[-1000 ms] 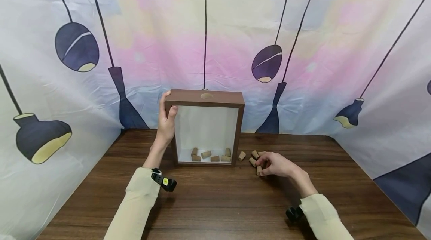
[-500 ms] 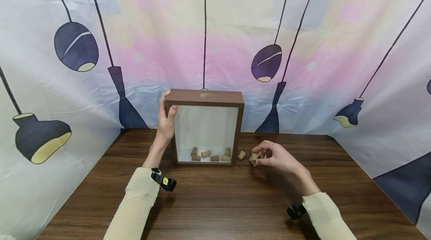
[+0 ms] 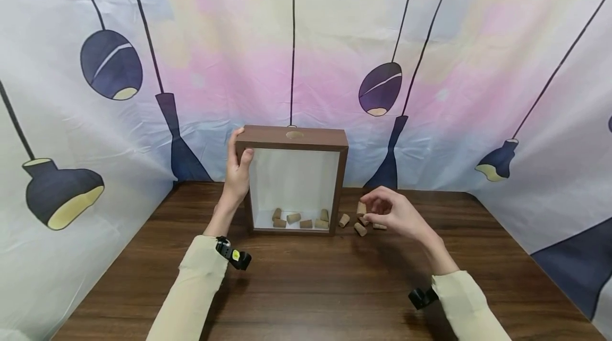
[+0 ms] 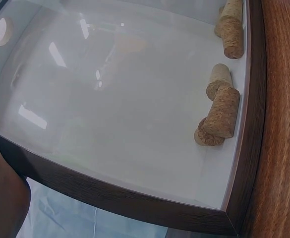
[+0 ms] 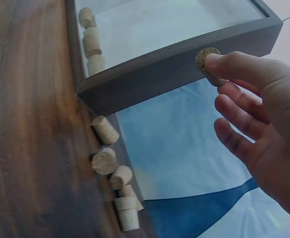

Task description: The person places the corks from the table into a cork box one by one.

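A brown-framed box (image 3: 268,136) with a clear front and a round hole (image 3: 294,135) in its top stands upright on the table. Several corks (image 3: 294,218) lie along its bottom; the left wrist view shows some of these corks (image 4: 223,113) leaning together. My left hand (image 3: 235,177) grips the box's upper left corner, thumb on the front. To the right of the box, my right hand (image 3: 400,216) pinches a cork (image 5: 207,62) between thumb and fingertips, raised above the table. Below it lie loose corks (image 3: 360,229), one of them a cork (image 3: 344,220) beside the box's lower right corner.
The dark wood table (image 3: 296,288) reaches back to a hanging cloth (image 3: 325,65) printed with lamps, close behind the box. In the right wrist view, several loose corks (image 5: 128,218) trail away from the box corner.
My right hand has picked up a cork from the loose group and raised it, moving up and slightly left. The left hand and the box have stayed in place.
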